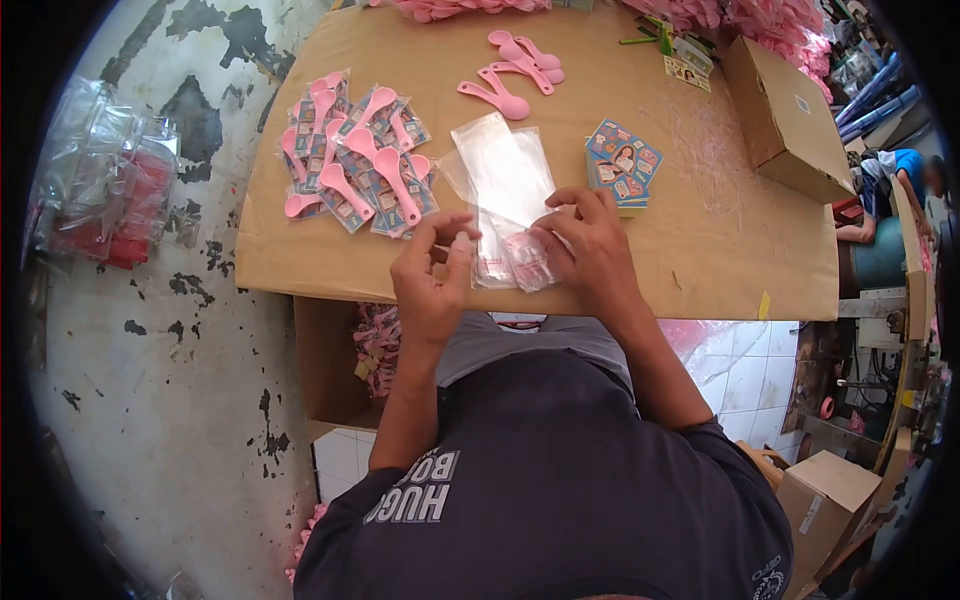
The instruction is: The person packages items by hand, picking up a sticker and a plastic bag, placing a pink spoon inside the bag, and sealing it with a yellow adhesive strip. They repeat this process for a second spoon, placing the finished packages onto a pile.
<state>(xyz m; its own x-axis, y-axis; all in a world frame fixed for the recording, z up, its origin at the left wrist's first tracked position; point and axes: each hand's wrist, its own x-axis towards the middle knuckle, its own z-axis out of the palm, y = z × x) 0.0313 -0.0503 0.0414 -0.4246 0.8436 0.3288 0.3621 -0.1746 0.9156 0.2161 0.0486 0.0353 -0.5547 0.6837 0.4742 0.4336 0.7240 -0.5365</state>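
A small stack of clear plastic bags [505, 175] lies in front of me at the near side of the table. My right hand [592, 245] is bent over their right edge, its thumb and fingers closed on a plastic bag [530, 262] with pinkish print. My left hand [435, 270] hovers at the left edge of the bags, fingers curved and apart, holding nothing I can see. Left of the bags is a pile of packed pink spoons [388, 170] with printed cards. Loose pink spoons [512, 104] lie beyond the bags. Blue printed cards [625, 160] are stacked to the right.
A cardboard box [780, 120] stands at the table's right edge. Pink items [740, 20] are heaped along the back, near a green tool [662, 38]. Under the table is an open carton [330, 370] with pink pieces. Another person [890, 185] is at far right.
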